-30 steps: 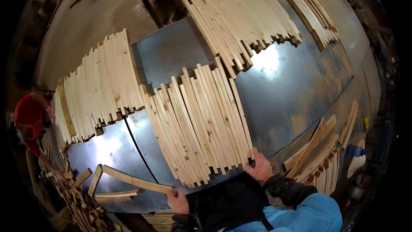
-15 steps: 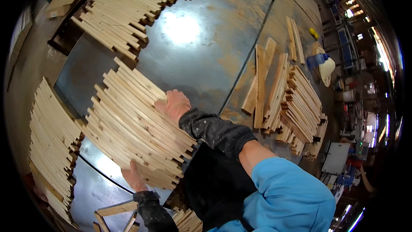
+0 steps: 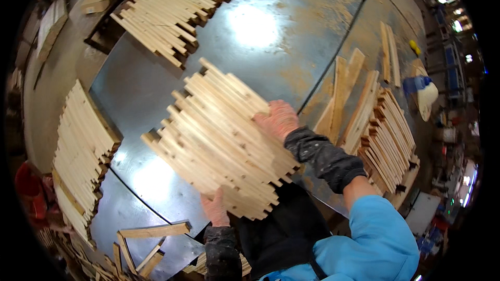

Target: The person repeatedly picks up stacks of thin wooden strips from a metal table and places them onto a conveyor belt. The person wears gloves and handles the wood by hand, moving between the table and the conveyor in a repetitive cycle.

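Observation:
A wide row of pale wooden strips [image 3: 224, 140], laid side by side with uneven ends, is clamped between my two hands over the metal table. My left hand [image 3: 215, 209] grips its near left edge, thumb on top. On the opposite side my right hand [image 3: 278, 119] is closed around the outer strip, its fingertips partly hidden. The row's near end reaches close to my dark apron [image 3: 281, 229]. Whether its underside touches the table cannot be seen.
More strips lie in rows at the left [image 3: 86, 156] and far side [image 3: 182, 8] of the metal table [image 3: 140, 83]. A strip stack [image 3: 388, 145] and loose boards [image 3: 346, 88] are on the right. Short offcuts [image 3: 151, 230] lie near left. A blue-and-pale hat-like item [image 3: 422, 88] sits far right.
The held row has moved right, away from the left-hand row it nearly met, with both hands still on it. The whole view has also shifted.

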`<move>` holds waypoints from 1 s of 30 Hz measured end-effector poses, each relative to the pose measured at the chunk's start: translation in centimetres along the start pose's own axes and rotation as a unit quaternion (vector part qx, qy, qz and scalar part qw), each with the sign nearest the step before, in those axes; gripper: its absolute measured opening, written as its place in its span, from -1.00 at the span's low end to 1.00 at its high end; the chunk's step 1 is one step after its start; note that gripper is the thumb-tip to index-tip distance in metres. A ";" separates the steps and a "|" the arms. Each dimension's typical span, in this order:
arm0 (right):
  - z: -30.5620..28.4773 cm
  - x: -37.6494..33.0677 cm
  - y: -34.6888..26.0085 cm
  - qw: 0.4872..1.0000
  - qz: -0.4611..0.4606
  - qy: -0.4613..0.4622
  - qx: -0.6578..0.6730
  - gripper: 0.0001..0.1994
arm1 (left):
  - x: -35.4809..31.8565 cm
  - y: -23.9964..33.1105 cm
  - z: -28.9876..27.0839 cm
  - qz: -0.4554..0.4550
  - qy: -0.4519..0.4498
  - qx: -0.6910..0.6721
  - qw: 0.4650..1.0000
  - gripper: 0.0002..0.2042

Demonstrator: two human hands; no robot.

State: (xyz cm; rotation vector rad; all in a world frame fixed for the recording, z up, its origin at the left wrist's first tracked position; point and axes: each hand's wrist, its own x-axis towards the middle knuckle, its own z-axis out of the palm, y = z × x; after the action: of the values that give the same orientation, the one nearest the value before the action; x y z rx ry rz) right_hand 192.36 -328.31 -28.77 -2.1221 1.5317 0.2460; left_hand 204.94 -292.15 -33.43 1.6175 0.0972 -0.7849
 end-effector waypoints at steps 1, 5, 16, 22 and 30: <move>0.2 1.1 1.5 0.999 0.002 0.032 -0.019 -0.20 | 0.3 -0.5 1.2 0.007 -0.018 -0.004 1.000 -0.31; -3.1 4.5 5.1 0.998 0.048 0.002 0.040 -0.05 | 1.5 0.5 6.3 -0.015 -0.058 0.060 0.996 -0.33; -4.0 9.0 9.8 0.982 0.054 0.170 0.065 -0.12 | 1.2 2.5 13.7 -0.053 -0.139 0.140 0.979 -0.47; -7.7 9.1 9.7 0.991 0.090 0.034 0.088 0.05 | 2.6 0.0 14.0 -0.030 -0.151 0.113 0.982 -0.38; -4.9 1.6 11.3 0.975 0.013 0.183 0.127 -0.12 | 4.7 -3.1 11.4 0.020 -0.182 0.116 0.976 -0.23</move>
State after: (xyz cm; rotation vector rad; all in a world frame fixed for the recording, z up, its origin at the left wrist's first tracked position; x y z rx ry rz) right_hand 181.69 -334.72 -28.60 -2.0170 1.6889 -0.3366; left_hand 202.21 -303.47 -38.49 1.6588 -0.2980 -1.0798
